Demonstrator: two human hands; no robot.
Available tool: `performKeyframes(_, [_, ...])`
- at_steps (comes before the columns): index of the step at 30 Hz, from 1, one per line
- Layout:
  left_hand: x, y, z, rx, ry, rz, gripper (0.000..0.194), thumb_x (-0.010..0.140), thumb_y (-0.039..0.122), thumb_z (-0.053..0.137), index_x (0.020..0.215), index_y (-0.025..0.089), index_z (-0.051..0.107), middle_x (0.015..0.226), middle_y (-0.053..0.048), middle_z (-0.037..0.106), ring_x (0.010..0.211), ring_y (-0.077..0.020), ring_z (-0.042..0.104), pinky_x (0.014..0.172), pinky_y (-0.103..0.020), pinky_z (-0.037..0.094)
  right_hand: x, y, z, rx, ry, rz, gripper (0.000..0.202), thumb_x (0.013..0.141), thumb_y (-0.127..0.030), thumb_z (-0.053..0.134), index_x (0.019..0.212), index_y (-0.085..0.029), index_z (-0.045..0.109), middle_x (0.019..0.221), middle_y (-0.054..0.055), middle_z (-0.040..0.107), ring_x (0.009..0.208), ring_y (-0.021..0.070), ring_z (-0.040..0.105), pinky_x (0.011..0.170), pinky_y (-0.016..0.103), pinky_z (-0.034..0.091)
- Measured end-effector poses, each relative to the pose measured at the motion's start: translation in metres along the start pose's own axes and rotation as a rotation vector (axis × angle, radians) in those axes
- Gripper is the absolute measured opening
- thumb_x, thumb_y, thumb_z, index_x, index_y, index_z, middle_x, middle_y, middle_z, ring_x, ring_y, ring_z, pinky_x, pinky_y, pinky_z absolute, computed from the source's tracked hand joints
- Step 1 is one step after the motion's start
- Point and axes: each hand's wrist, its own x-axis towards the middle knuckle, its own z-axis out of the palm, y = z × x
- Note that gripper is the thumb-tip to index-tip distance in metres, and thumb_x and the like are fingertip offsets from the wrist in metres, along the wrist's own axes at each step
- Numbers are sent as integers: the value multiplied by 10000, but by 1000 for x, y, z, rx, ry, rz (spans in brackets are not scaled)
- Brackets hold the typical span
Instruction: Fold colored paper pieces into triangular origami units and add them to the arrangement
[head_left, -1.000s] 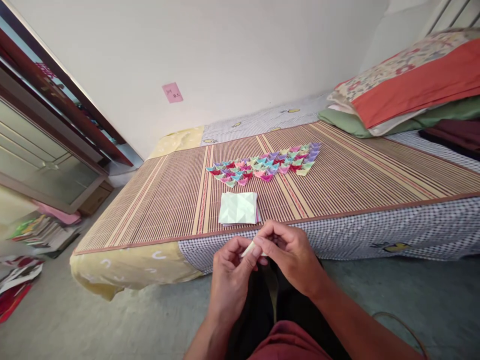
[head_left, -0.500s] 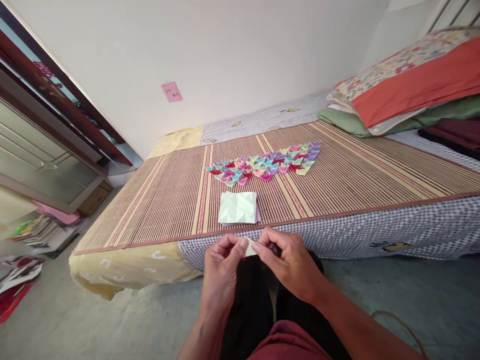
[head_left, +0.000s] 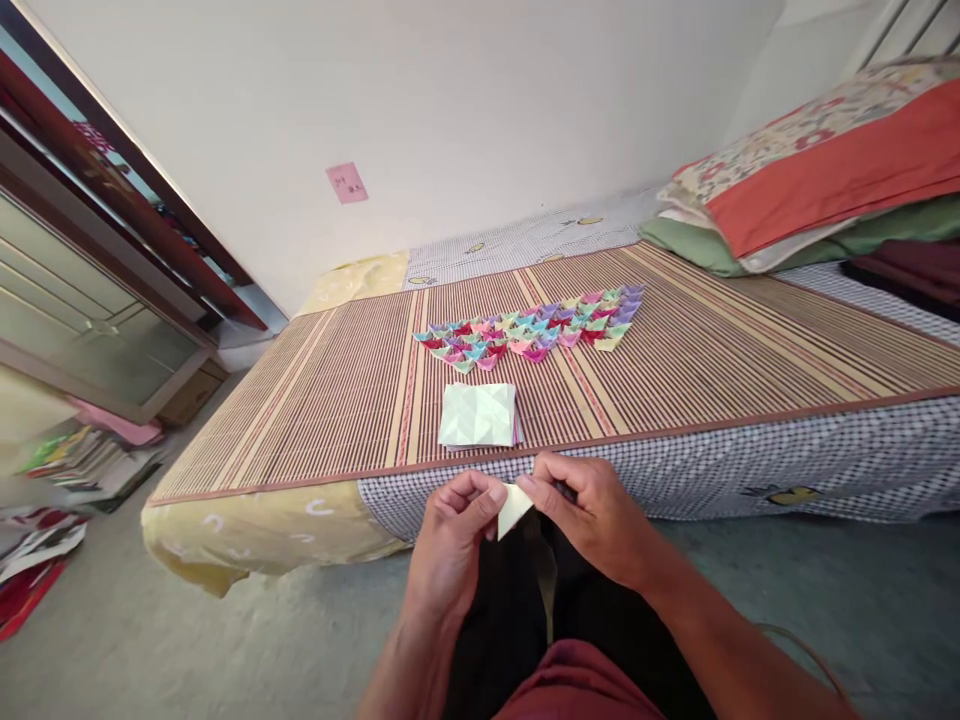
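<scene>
Between my two hands is a small piece of folded pale yellow paper [head_left: 512, 510], its visible part a triangle pointing down. My left hand [head_left: 459, 520] pinches its left edge between thumb and fingers. At its upper right corner, my right hand [head_left: 589, 510] closes thumb and forefinger on it. Just beyond my hands, a stack of creased paper sheets [head_left: 478, 415] lies on the striped mat, a pale green one on top. Farther back stand rows of small folded paper pieces [head_left: 529, 330] in pink, red, blue, purple, green and yellow.
The striped mat [head_left: 315, 400] covers much of the bed, whose front edge is just past my hands. Pillows [head_left: 817, 170] are piled at the right. At the left are a glass-fronted cabinet door [head_left: 90, 310] and stacked papers [head_left: 82, 465] on the floor.
The folded paper has turned and shows more of itself, now as a triangle hanging lower between my hands. My hands have shifted slightly right and apart.
</scene>
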Motion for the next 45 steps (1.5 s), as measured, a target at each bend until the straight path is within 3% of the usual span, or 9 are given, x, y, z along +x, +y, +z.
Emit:
performKeyframes(5, [5,-6,3,-261,-9,-134,259,666,245,939,690,116,716,619,-20,658,527,-69,524,488,-141,415,-1,0,-2,108,179,60,402,1052,-359,467,691,-204,550,616,-28,509,579,130,505,572,266,401])
performKeyframes(9, [8,-9,3,-343,-2,-166,249,647,208,944,758,110,745,726,-26,693,605,-73,588,529,-125,481,-2,-1,-1,245,86,76,120,960,-318,651,963,-201,674,819,3,668,737,156,624,685,268,502])
performKeyframes(14, [8,-10,6,-470,-29,-195,179,707,134,902,793,89,752,810,-49,722,645,-76,623,565,-134,521,-2,-5,1,246,13,50,151,934,-197,624,1069,-203,691,858,5,692,764,161,652,731,283,536])
performKeyframes(24, [0,-13,11,-264,-17,-154,286,756,333,899,913,120,791,851,-65,756,701,-156,713,691,-268,592,-3,8,18,-40,238,-290,316,942,-24,509,1022,-236,730,955,32,620,896,163,650,794,281,534])
performKeyframes(29, [-1,-6,11,-267,-43,-135,284,749,280,898,949,95,816,922,-109,790,816,-198,748,788,-295,599,-2,16,22,-104,192,-379,406,963,-13,439,1140,-236,729,1074,72,600,982,183,646,853,319,551])
performKeyframes(33, [1,-3,6,-222,57,-46,282,666,230,946,891,112,823,838,-67,797,729,-153,735,736,-243,593,-4,12,19,-12,79,-323,391,983,-74,440,1235,-226,698,1213,98,636,1160,224,627,994,379,521])
performKeyframes(35, [1,-4,5,-166,92,14,283,655,245,952,872,116,825,808,-60,797,687,-135,720,683,-214,576,-3,9,17,64,94,-236,328,999,-134,471,1220,-221,696,1219,94,664,1162,230,637,988,374,521])
performKeyframes(40, [0,-8,9,-12,150,141,265,656,260,946,845,129,814,758,-55,793,660,-125,698,671,-203,553,-1,10,14,200,102,96,141,969,-279,617,897,-192,702,830,29,703,770,186,668,709,299,520])
performKeyframes(45, [0,-11,11,45,163,198,266,647,230,947,847,144,794,765,-40,791,644,-120,679,687,-222,556,0,12,13,256,96,166,209,958,-308,605,789,-193,648,692,-2,637,642,161,593,599,276,460])
